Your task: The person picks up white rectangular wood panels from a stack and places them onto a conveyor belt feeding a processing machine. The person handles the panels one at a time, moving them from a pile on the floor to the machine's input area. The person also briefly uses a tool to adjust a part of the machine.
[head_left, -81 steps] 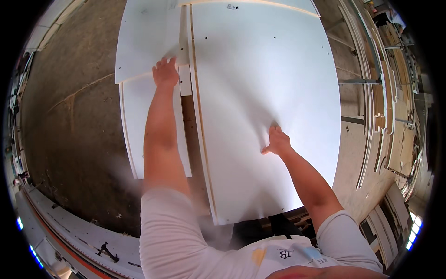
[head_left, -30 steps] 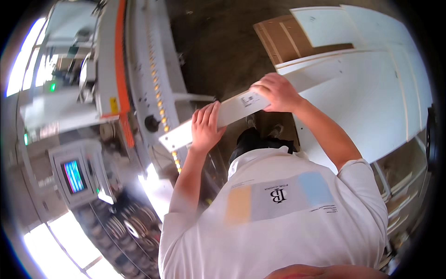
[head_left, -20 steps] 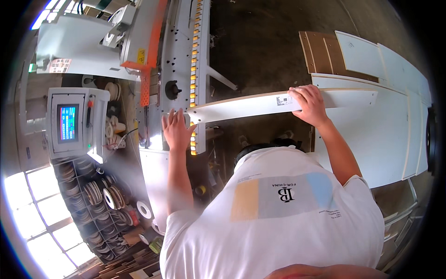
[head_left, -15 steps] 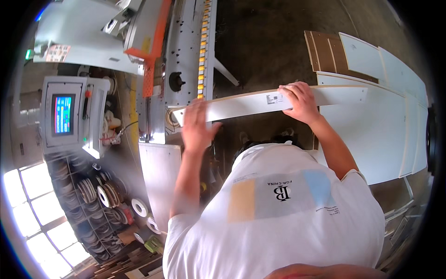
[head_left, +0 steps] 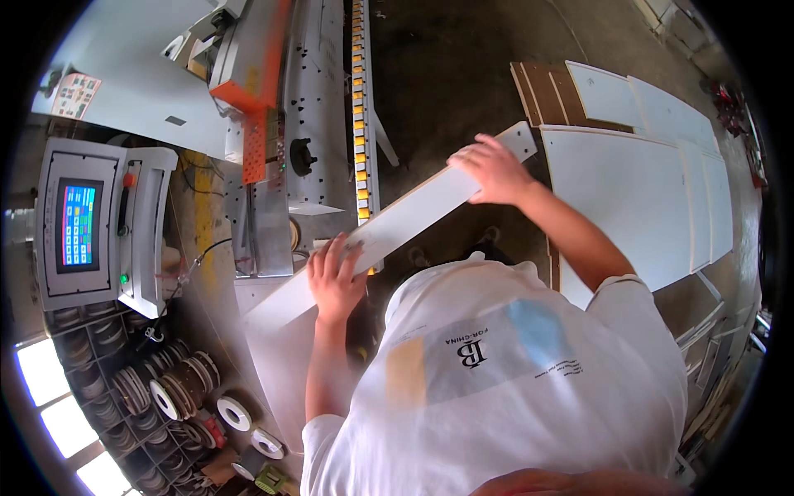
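Note:
A long, narrow white board (head_left: 422,205) slants across in front of me, its right end farther away and its left end nearer. My right hand (head_left: 495,172) grips it close to the right end, with fingers over the far edge. Toward the left end, my left hand (head_left: 337,281) lies across the board with its fingers reaching over the face. That left end is over a pale panel surface (head_left: 285,355) beside the machine (head_left: 318,124).
A row of yellow rollers (head_left: 359,124) runs along the machine's side. At left stands a control panel (head_left: 78,219) with a lit screen, above a rack of edging rolls (head_left: 178,384). White panels (head_left: 616,202) are stacked at right, near brown boards (head_left: 550,91).
The board has swung from nearly level to a steep slant, its left end coming nearer and its right end going away. My left hand has moved nearer; the view has turned slightly.

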Demonstrator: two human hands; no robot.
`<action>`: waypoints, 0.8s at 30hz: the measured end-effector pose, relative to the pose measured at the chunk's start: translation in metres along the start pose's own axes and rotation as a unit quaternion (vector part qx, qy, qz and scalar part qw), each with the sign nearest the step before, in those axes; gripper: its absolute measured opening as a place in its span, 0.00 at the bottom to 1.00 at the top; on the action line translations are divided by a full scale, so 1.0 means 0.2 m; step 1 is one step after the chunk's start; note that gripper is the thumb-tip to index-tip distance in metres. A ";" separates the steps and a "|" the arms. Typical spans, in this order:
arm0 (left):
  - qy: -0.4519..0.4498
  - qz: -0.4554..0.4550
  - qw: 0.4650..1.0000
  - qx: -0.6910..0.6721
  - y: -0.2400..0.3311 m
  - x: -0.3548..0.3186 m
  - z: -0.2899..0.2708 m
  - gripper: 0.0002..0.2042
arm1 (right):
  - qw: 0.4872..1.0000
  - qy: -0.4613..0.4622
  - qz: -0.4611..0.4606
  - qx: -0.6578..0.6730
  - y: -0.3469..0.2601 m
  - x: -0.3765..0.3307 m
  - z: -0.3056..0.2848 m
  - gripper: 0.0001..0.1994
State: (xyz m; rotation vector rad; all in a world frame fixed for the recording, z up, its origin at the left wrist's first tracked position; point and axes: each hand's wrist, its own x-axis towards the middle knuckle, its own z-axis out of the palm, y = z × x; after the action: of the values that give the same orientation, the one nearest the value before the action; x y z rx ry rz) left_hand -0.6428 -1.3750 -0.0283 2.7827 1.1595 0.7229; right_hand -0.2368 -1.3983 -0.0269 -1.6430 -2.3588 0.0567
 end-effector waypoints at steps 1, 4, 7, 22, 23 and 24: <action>0.019 -0.007 1.000 0.005 -0.05 -0.06 -0.02 0.26 | 1.000 -0.012 0.002 -0.014 0.08 0.00 -0.03 0.37; 0.031 -0.041 0.999 -0.003 -0.16 -0.21 -0.07 0.25 | 0.992 -0.035 0.079 -0.091 0.41 -0.01 -0.13 0.32; 0.020 -0.115 0.993 0.006 -0.22 -0.36 -0.07 0.25 | 0.948 -0.082 0.276 -0.135 0.69 -0.08 -0.18 0.26; 0.026 -0.352 0.931 0.089 -0.72 -0.82 0.18 0.27 | 0.913 -0.159 0.297 0.228 -0.05 -0.42 0.61 0.25; 0.019 -0.351 0.934 0.057 -0.73 -0.75 0.19 0.27 | 0.909 -0.171 0.304 0.228 -0.06 -0.44 0.62 0.25; 0.019 -0.356 0.933 0.045 -0.76 -0.70 0.23 0.26 | 0.907 -0.169 0.307 0.233 -0.06 -0.44 0.62 0.25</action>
State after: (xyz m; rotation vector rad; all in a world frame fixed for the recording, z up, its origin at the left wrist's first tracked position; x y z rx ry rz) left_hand -0.8085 -1.3539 -0.1581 2.1279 2.0624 0.6376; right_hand -0.2482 -1.4688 -0.1621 -2.1434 -1.7109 1.0100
